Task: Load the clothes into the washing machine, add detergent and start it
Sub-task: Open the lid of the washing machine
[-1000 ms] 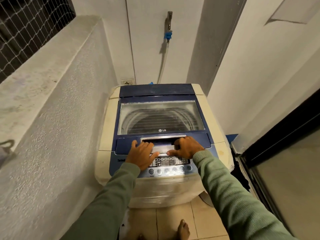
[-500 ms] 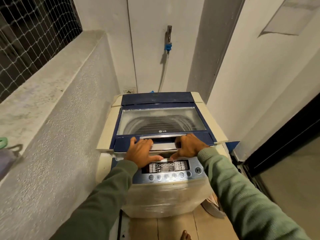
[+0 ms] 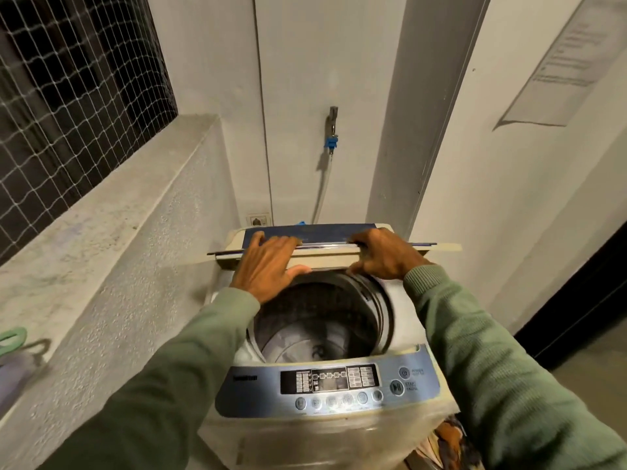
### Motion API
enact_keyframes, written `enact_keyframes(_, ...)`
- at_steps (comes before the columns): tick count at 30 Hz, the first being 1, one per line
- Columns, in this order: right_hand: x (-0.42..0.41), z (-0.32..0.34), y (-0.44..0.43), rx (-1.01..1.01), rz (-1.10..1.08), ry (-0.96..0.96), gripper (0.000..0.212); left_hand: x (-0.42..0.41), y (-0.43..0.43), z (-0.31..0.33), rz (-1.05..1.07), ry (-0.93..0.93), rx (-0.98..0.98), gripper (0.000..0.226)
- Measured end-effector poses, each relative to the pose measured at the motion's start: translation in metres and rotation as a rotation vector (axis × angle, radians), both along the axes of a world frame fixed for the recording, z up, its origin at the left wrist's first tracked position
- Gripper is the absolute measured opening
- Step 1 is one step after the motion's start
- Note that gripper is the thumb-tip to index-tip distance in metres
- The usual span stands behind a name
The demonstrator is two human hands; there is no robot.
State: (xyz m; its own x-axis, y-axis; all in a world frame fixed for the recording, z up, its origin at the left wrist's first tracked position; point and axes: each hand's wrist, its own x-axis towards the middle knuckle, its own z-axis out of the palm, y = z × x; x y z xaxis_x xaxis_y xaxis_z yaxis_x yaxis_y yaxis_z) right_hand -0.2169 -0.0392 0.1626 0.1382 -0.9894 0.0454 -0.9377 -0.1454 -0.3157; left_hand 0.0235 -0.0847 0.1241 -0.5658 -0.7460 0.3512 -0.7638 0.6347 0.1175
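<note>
While left hand [image 3: 268,266] and right hand [image 3: 383,256] grip the raised lid [image 3: 325,254], hose [image 3: 322,191] hangs behind | ledge [image 3: 101,232] left

Faintly legible at the right end of the washing machine's [image 3: 339,432] control panel [image 3: 237,395]: "POWER" beside the small round button [image 3: 403,372], and "START" over "PAUSE" beside the larger play-pause button [image 3: 396,387] just nearer. Too blurred to read: the dark wordmark [image 3: 245,378] at the panel's left, the tiny labels around the display [image 3: 329,379], and the printed lines on the sheet [image 3: 559,69] on the right wall.
</note>
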Motion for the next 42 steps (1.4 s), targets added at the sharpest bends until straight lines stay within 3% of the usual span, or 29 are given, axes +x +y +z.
enact_keyframes(8,-0.013,0.019,-0.03,-0.357,-0.023,-0.001,0.054,-0.014,-0.046,0.025,0.017,0.103,-0.264,0.049)
enact_keyframes(17,-0.033,0.032,-0.1,-0.522,0.016,0.128,0.06,-0.037,-0.11,0.049,0.117,0.114,-0.265,0.051)
enact_keyframes(31,-0.058,0.028,-0.202,-0.426,0.016,0.23,0.075,-0.057,-0.197,0.064,0.179,0.032,-0.205,0.061)
enact_keyframes(42,-0.053,0.028,-0.249,-0.32,-0.125,0.3,0.064,-0.072,-0.247,0.061,0.3,-0.037,-0.068,0.06)
